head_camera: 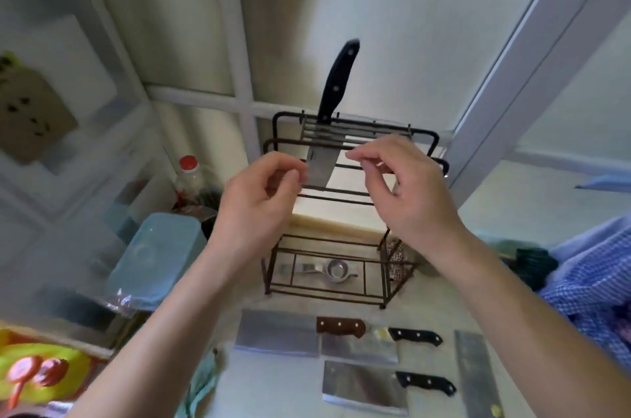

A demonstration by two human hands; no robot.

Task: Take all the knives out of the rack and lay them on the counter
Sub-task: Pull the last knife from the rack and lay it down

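Pale kitchen walls and a white-framed window stand behind a light counter (290, 284), where a dark wire rack (355, 144) holds a cutting board (341, 223) in its middle and a metal strainer under its lowest tier. Four cleavers (276, 332) already lie flat in front of the rack. One knife is left: a black-handled chef's knife (336, 83) standing in the top slots at the rack's left end, handle up and leaning right, blade hanging down between the wires. Both hands are raised before the rack and hold nothing. The left hand (259, 199) is loosely curled just left of the blade; the right hand (406, 185) has thumb and forefinger nearly together, pinching only air. To do this well, I judge a hand should rise to the handle, grip it firmly, and draw straight up along the slot, fingers clear of the edge.
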